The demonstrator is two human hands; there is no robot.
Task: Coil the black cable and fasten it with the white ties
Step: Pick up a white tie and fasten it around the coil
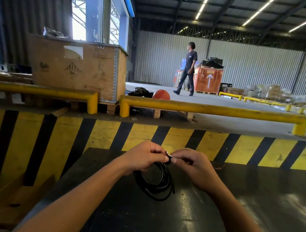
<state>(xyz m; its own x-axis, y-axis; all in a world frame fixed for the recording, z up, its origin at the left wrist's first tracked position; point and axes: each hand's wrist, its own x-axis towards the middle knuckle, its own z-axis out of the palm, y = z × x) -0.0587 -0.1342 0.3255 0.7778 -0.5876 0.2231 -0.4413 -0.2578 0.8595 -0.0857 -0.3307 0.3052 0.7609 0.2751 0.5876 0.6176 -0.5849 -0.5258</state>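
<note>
The black cable (157, 183) hangs in a small coil of several loops over the dark table (251, 213), its lower loops near the surface and one loose end at the right. My left hand (144, 157) and my right hand (192, 165) meet at the top of the coil, both pinching it with thumbs and fingertips. A small bit of white tie (168, 154) shows between the fingertips, wrapped at the top of the coil. Most of the tie is hidden by my fingers.
A yellow-and-black striped barrier (165, 138) stands just beyond the table. Behind it run yellow guard rails (206, 109), a large cardboard crate (77, 67) on a pallet at the left, and a person (188, 68) walking across the warehouse floor.
</note>
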